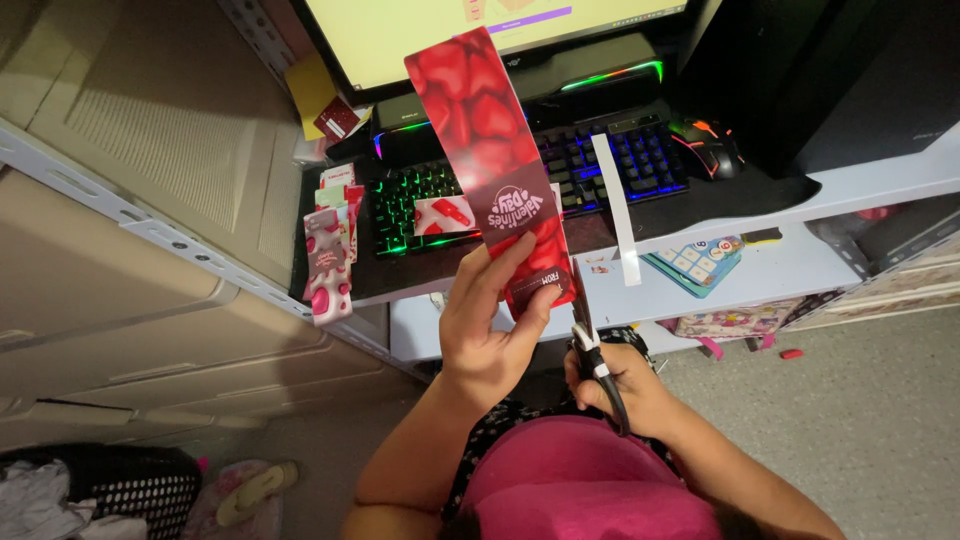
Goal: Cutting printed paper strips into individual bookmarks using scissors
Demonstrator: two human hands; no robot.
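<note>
head view: left hand (490,325) pinching the bottom of a long red heart-print card strip (490,160), held up over the rgb keyboard (520,175). right hand (620,385) wrapped round black scissors (588,330), blades at the strip's lower right edge.

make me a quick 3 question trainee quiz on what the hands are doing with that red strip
1. True or false: the left hand holds the long red printed strip by its lower end.
2. What does the right hand grip? A) black-handled scissors B) a glue stick C) a pen
3. Fill in: the white paper strip lies across the backlit ______.

Key
1. True; the strip stands up in front of the monitor.
2. A; the blades sit at the strip's lower right edge.
3. keyboard
</note>
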